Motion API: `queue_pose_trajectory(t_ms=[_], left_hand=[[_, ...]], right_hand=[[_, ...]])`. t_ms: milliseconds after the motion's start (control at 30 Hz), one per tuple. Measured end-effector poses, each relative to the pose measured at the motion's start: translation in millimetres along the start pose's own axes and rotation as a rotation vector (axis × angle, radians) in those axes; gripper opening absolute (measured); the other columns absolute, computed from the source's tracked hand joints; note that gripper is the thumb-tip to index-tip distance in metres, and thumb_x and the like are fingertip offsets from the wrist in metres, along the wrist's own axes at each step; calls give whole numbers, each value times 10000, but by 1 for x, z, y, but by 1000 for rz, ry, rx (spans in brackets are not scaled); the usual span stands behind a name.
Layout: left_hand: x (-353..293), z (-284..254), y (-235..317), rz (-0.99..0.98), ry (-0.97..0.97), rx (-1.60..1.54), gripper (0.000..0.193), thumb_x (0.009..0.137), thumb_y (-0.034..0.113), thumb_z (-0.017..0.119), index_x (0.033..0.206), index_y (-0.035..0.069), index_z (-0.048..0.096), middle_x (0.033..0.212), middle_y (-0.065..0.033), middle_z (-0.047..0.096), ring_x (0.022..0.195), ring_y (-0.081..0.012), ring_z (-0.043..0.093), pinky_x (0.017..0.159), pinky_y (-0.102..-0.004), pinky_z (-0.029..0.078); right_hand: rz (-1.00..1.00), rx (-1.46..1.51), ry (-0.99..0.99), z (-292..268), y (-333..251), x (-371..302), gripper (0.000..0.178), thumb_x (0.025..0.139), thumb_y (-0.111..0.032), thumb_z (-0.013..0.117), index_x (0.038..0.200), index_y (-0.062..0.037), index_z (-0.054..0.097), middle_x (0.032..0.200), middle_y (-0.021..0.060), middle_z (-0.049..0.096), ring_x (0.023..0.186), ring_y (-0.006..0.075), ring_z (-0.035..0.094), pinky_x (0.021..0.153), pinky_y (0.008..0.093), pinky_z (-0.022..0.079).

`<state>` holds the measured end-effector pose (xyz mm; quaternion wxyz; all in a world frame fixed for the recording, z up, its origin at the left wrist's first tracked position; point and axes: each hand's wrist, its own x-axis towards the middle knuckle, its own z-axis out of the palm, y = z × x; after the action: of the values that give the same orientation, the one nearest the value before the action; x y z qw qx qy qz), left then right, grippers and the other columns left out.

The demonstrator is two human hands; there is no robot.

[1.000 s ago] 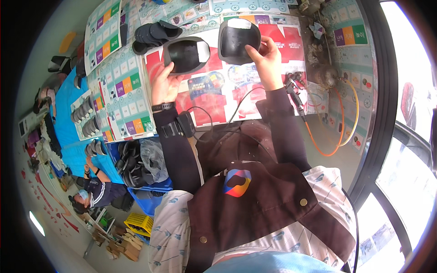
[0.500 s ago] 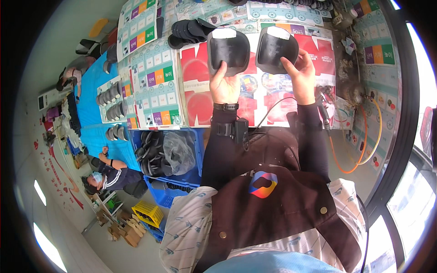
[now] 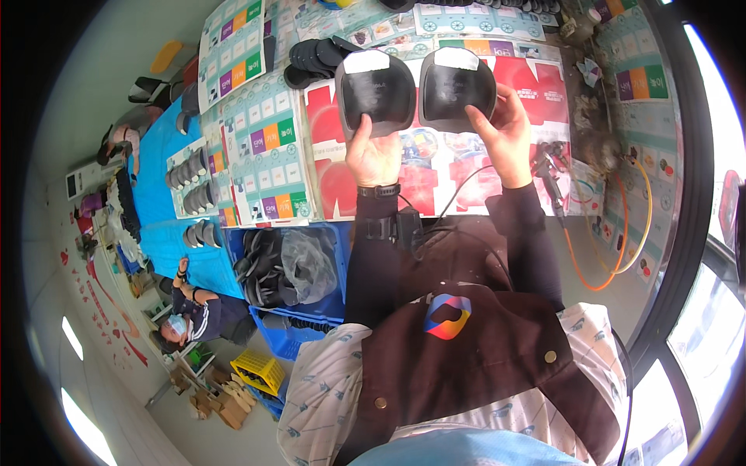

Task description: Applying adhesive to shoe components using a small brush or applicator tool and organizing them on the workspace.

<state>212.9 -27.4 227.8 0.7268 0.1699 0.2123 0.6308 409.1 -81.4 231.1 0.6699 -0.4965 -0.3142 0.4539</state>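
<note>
My left hand (image 3: 374,159) grips a black moulded piece (image 3: 378,97) by its lower edge, thumb on its face. It is shallow and rounded, with a white strip along its top. A matching black piece (image 3: 457,97), also white-stripped, is held in my right hand (image 3: 509,140), with the thumb on its face and the other fingers around its right side. Both pieces are upright, side by side with a very narrow gap, above the red-and-white printed sheet (image 3: 334,185). What exactly the pieces are, I cannot tell.
More black pieces (image 3: 315,58) lie stacked beyond my left hand. A blue crate (image 3: 339,256) holds black pieces and clear plastic. At right is a spray-gun-like tool (image 3: 550,182) with an orange hose (image 3: 573,260). A seated person (image 3: 206,314) is by the blue-covered table (image 3: 155,190).
Both hands have shifted slightly left with their black pieces, and the pieces sit a little closer together. The seated person at left has moved a bit.
</note>
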Motion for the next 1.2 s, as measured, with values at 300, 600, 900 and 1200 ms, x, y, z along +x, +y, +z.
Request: queue_pose_trajectory(t_ms=[300,600,900,1200], left_hand=[[3,-6,10,8,-23,-33,463,961,83,535,1421,50,495,1411,-138,554,1317,-331,507,1132,-513,351],[-2,-13,18,19,6,-29,456,962,82,543,1416,54,506,1412,-129,558,1321,-322,505,1124,-508,368],[18,-43,24,-172,109,26,404,957,133,606,1351,60,556,1351,-121,597,1246,-326,556,1018,-512,468],[138,-108,-8,33,299,871,346,972,87,591,1309,14,556,1263,-109,617,1137,-228,600,964,-388,493]], right_hand=[[-73,-131,47,1,0,2,460,836,-19,741,1252,-9,545,1135,105,691,1057,142,643,942,284,485],[7,94,-3,-5,-6,-2,413,855,3,730,1223,-14,545,1082,68,703,991,100,641,875,257,510],[96,-22,70,-16,22,11,358,849,19,737,1165,-26,576,1069,34,658,933,91,629,817,238,516],[246,-482,205,-4,119,118,486,768,-139,761,1187,33,585,954,171,715,861,251,711,762,359,570]])
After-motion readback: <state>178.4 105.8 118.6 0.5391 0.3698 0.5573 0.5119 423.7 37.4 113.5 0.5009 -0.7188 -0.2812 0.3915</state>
